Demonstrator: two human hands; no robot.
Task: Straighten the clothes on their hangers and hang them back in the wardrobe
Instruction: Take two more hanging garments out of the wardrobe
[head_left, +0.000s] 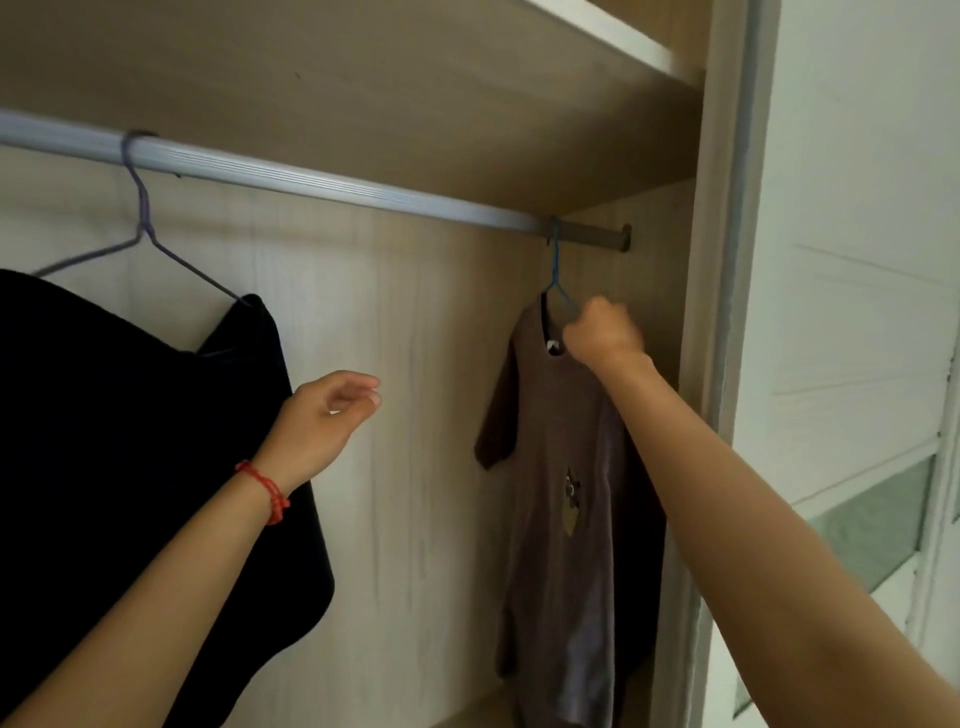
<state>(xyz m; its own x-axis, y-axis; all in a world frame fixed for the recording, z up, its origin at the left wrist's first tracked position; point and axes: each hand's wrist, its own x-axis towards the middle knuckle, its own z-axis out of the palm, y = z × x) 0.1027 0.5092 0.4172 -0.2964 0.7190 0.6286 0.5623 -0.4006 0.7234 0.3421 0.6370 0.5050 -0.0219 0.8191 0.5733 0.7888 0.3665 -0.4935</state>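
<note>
A: Entry, step in hand: the brown shirt (561, 467) is hanging at right of centre on a blue hanger (555, 270), whose hook is sitting on the rail (311, 179) almost at its right end, by the bracket. The right hand (602, 332) is clenching at the collar, where the hanger's shoulder enters the neck; whether it is pinching wire, cloth or both, I cannot tell.

B: And the left hand (327, 415)?

A: Released, holding nothing. It is hovering at centre frame, fingers loosely curved, thumb towards fingertips, between the two garments. A red string (265, 488) is circling that wrist.

B: Arm pose?

A: The right arm is reaching up and forward from the lower right corner, nearly straight, wrist bent slightly down onto the collar. The left forearm is rising from the lower left, crossing in front of the black garment (130, 467).

B: How to finish this well?

A: My judgement: keep steadying the hanger at the neck while the free hand is drawing the far shoulder seam over the wire end, since the shirt is looking bunched to one side. Pull down gently, so the hook is not lifting off the rail.

B: The black one?

A: On a grey hanger (145, 228), upper left, slumping off it. Likely needing straightening too.
</note>
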